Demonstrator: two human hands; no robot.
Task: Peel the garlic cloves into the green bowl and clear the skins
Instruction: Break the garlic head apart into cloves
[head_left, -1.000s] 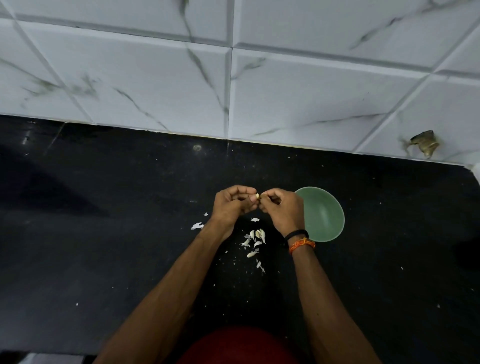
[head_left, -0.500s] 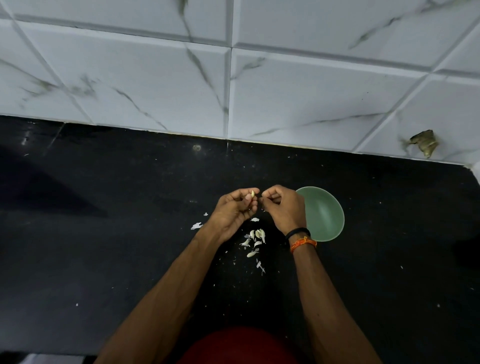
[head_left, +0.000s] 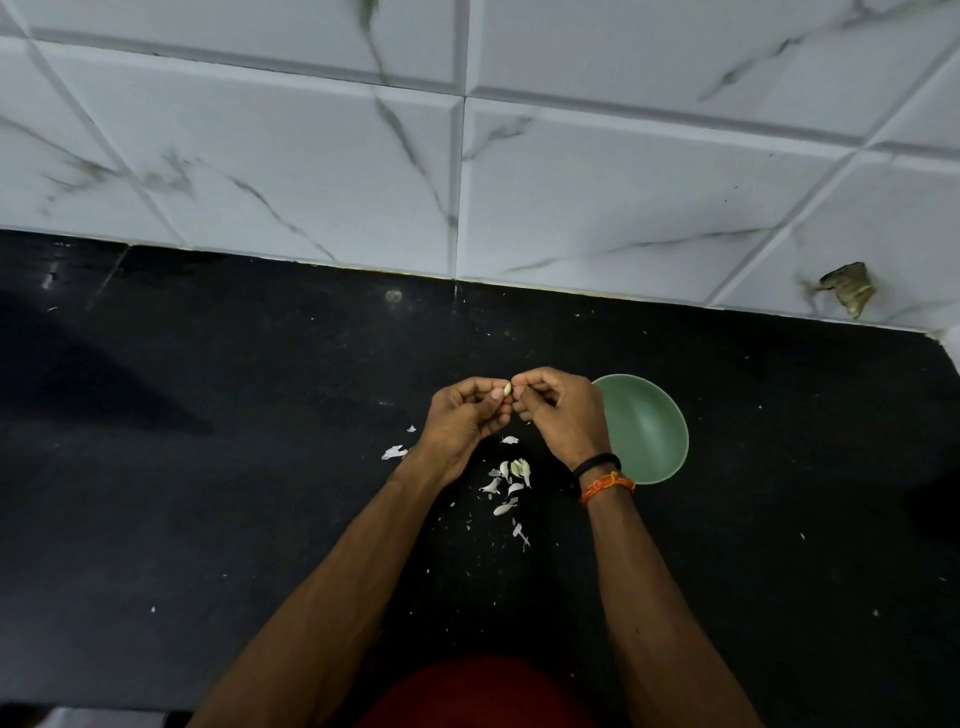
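Both hands, left (head_left: 467, 415) and right (head_left: 558, 410), pinch one clove (head_left: 507, 388) just left of the bowl (head_left: 660, 441), so the left should grip firmly while the right strips skin onto the pile (head_left: 511, 478) beside the bowl

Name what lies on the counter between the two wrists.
In the head view, a small pile of garlic bits lies on the black counter between them.

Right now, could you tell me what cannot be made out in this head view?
- Small pale garlic clove: mostly covered by left hand and right hand; peel state unclear.
- Round green bowl: near side behind the right wrist.
- White bits on the black counter: too small to tell cloves from skins.
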